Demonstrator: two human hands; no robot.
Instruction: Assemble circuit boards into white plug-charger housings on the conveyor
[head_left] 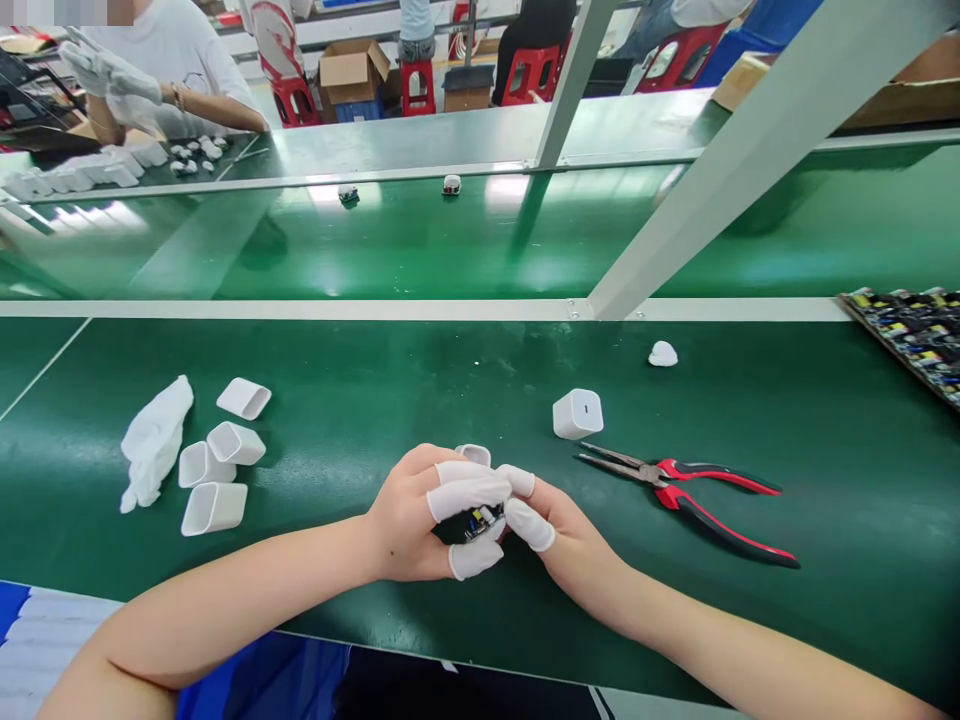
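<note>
A small circuit board [483,520] with yellow and blue parts is pinched between the thumb and fingers of my left hand [442,515]. My right hand [551,515] closes its thumb and forefinger on the board's right end, where fingertips hide the contact. White finger cots cover several fingertips on both hands. Just behind my left fingers a white charger shell [474,454] shows in part. To the right stands a white charger housing [577,413] with a slot in its face. Long-nose pliers [660,475] with red and black handles lie spread beside it.
Several open white shells [215,508] and a crumpled white bag [156,445] lie at left. A small white piece [663,354] lies at right, near a tray of circuit boards [919,335]. A slanted post [720,190] rises behind. Across the green belt [405,245] sits a gloved co-worker [191,60].
</note>
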